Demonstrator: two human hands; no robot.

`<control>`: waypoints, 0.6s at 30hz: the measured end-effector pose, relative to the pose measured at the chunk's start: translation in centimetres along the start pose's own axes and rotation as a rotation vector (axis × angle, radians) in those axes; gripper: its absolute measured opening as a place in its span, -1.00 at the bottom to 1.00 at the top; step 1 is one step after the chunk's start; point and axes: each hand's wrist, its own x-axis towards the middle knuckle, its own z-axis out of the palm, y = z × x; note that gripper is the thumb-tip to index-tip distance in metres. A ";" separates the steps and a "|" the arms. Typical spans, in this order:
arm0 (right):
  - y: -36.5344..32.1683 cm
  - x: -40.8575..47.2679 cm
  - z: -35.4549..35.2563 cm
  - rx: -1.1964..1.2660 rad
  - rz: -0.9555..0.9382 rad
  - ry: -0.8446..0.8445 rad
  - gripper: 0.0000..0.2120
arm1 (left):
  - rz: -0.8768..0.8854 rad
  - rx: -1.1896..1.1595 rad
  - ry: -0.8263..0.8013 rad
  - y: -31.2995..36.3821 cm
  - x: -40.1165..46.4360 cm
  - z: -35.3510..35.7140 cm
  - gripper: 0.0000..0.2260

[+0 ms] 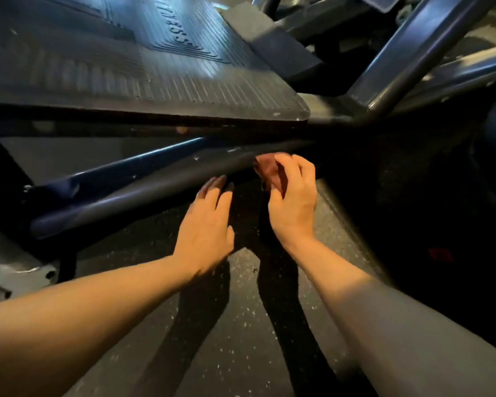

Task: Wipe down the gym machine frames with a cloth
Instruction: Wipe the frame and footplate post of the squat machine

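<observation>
A dark blue-grey frame tube (pixel 143 193) of the gym machine runs low across the view from lower left to middle right. My right hand (pixel 294 200) grips a small reddish cloth (pixel 269 170) and holds it against the tube's underside, where the tube goes into shadow. My left hand (pixel 209 224) reaches beside it, fingers straight, fingertips touching the lower edge of the same tube. Only part of the cloth shows between my right fingers.
Above the tube juts a large ribbed rubber foot plate (pixel 155 67) with raised lettering. More frame tubes (pixel 407 53) rise at the upper right. Speckled dark rubber flooring (pixel 235 325) lies below my arms. The area to the right is deep in shadow.
</observation>
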 end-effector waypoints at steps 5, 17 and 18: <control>-0.8 2.4 4.3 -0.215 -0.247 -0.291 -0.50 | -0.135 0.201 -0.215 -4.6 0.7 -0.8 -0.16; -4.0 1.7 11.8 -0.391 -0.348 -0.448 -0.47 | -0.209 0.384 -0.288 -7.1 1.9 -0.5 -0.17; -3.2 2.7 11.3 -0.409 -0.415 -0.476 -0.48 | -0.204 0.387 -0.293 -7.2 1.9 -0.5 -0.16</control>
